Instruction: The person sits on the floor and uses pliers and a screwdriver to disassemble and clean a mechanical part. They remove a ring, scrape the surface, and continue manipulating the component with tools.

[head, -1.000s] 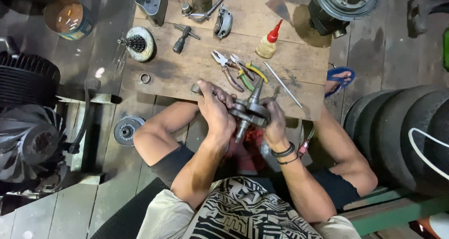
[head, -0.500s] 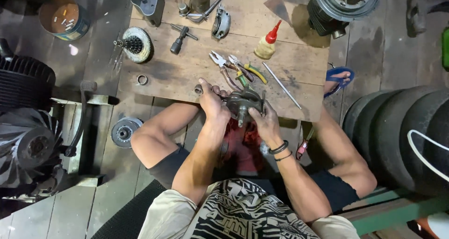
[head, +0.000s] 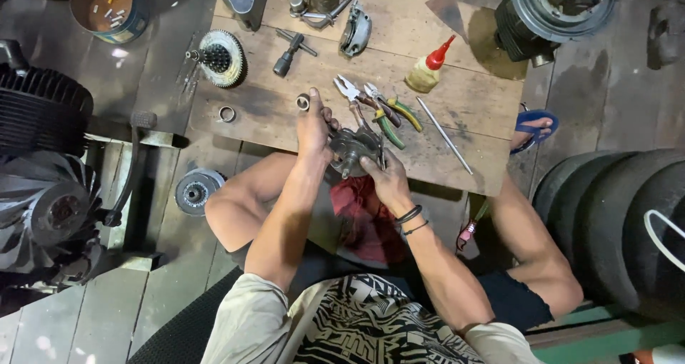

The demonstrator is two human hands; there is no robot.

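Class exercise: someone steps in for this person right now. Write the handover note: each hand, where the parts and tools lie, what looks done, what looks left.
Left hand: grips the round metal engine part from its left side.
Right hand: holds the same part from below right, over the near edge of the wooden board.
On the board: pliers, thin rod, oil bottle, gear, two small rings.
Done: cannot tell; the part is off the board, in hand.
Left: probably work on this part; the tools lie untouched.
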